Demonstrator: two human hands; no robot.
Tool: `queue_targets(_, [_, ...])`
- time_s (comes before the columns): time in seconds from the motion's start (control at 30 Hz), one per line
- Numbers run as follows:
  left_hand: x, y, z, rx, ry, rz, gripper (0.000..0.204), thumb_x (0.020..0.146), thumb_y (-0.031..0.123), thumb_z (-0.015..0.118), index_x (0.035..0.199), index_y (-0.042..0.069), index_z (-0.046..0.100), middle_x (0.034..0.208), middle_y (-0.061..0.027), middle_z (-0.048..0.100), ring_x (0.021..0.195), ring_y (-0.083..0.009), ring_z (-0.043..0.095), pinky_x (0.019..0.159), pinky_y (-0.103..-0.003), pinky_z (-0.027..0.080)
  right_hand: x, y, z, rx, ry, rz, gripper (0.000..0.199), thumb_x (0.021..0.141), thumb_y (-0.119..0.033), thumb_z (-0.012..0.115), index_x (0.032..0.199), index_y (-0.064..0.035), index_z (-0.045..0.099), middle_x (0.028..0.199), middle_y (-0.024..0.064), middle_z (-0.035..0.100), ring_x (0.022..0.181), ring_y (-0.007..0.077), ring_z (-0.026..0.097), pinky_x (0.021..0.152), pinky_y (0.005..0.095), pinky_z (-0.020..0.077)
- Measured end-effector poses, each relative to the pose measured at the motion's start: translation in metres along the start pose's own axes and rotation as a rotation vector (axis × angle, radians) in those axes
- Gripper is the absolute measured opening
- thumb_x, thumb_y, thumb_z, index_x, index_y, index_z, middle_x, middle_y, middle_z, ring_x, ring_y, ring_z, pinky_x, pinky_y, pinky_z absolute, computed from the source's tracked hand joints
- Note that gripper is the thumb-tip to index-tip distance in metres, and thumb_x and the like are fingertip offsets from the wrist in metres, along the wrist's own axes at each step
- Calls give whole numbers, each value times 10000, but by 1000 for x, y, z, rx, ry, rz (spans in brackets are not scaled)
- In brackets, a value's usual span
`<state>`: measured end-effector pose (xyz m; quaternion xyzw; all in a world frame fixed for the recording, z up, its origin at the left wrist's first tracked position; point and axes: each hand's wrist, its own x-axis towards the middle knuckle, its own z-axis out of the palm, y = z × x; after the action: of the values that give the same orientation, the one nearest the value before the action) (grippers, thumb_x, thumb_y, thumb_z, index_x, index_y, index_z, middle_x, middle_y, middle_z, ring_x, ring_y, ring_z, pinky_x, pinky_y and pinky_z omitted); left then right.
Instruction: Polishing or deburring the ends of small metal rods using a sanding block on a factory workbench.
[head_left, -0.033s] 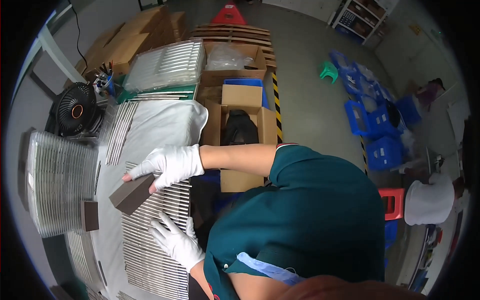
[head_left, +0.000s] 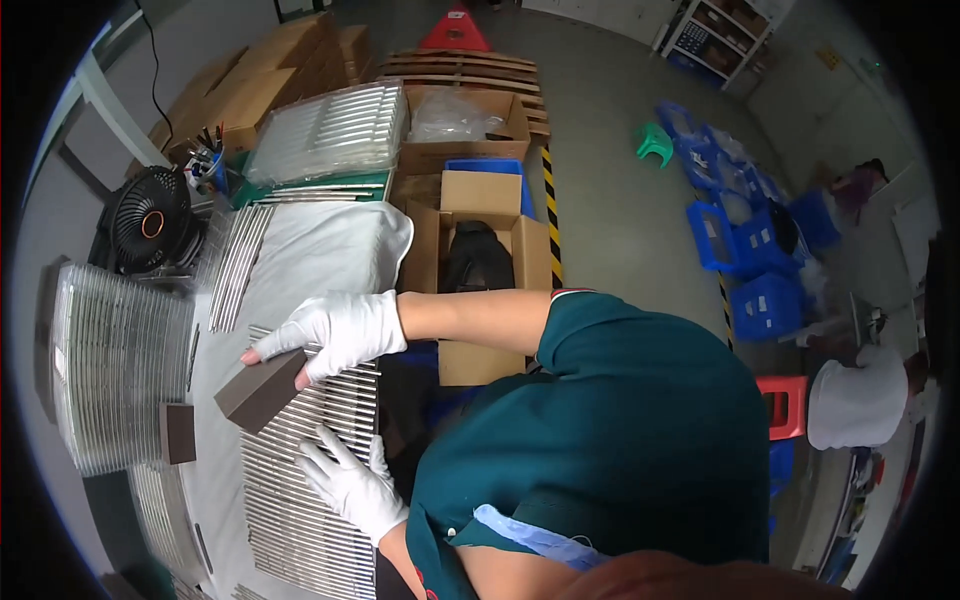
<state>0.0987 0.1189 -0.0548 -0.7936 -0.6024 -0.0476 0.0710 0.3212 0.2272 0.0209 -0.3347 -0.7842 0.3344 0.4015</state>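
My right hand (head_left: 340, 335), in a white glove with bare thumb and fingertip showing, is closed around a grey-brown rectangular block (head_left: 258, 393) that looks like a sanding sponge. The block is over the upper left part of a row of thin shiny metal rods (head_left: 310, 515), laid side by side on the white cloth (head_left: 315, 250). It is unclear whether the block touches them. My left hand (head_left: 350, 485), also white-gloved, lies on the rods with its fingers spread and holds nothing.
A similar block (head_left: 178, 434) stands beside stacked clear plastic trays (head_left: 120, 365) at the left. More rods (head_left: 240, 265) lie farther up the cloth, near a black fan (head_left: 150, 220). An open cardboard box (head_left: 535, 265) with something dark inside stands beyond my right forearm.
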Motion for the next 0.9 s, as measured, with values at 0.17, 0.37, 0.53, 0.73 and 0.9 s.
queue_targets(0.17, [9,3,-1,-44,0,40,931,868,758,433,1505,85,341,1469,-277,395,1359,-473,369,1110,-565,313,-7,-19,-8,-19,-4,112,663,788,-127,784,1405,-202,552,1179,109,697,940,248,696,840,326,535])
queue_targets(0.37, [20,14,0,-47,71,100,909,871,740,454,1496,85,366,1450,-286,422,1350,-475,384,1103,-567,319,-5,-16,5,61,78,-121,658,781,-92,784,1395,-168,559,1195,126,690,998,260,686,873,326,528])
queue_targets(0.53, [21,15,4,-13,47,81,844,902,692,458,1491,93,377,1440,-274,436,1347,-469,393,1100,-561,330,-3,-24,3,71,35,-54,645,775,-89,784,1381,-158,572,1210,130,684,1035,263,678,893,338,528])
queue_targets(0.73, [31,26,-1,-116,109,158,791,923,593,532,1511,98,346,1509,-244,355,1411,-439,311,1116,-553,301,0,-27,12,80,-11,5,657,761,-88,784,1379,-172,576,1163,134,698,1005,270,682,856,344,531])
queue_targets(0.9, [36,30,11,-55,132,126,741,923,629,490,1372,39,495,1426,-269,436,1358,-437,385,1129,-545,294,0,-29,15,79,-8,-65,657,760,-95,781,1379,-174,576,1136,144,702,1005,271,681,850,342,531])
